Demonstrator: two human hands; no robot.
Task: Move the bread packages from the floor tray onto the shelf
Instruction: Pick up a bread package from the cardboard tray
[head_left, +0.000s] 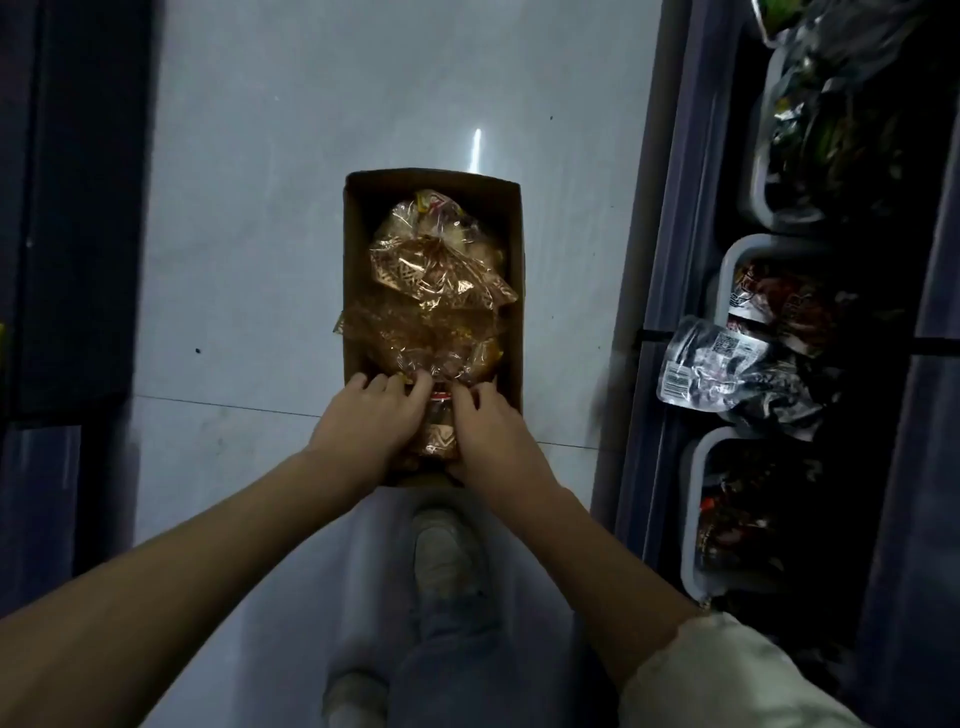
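Observation:
A brown cardboard tray (514, 291) lies on the pale floor, straight below me. Several bread packages in clear, gold-patterned wrap fill it; one (436, 249) lies at the far end, another (421, 338) in the middle. My left hand (374, 415) and my right hand (488, 421) reach into the near end, side by side. Both have their fingers curled on the nearest bread package (439, 434), which shows only between the hands. The shelf (670, 260) runs along the right side.
The shelf on the right holds grey bins (727, 260) of dark wrapped goods, and one black-and-white packet (711, 364) sticks out over its edge. A dark unit (78, 208) stands along the left. My shoes (447, 551) and jeans are just below the tray.

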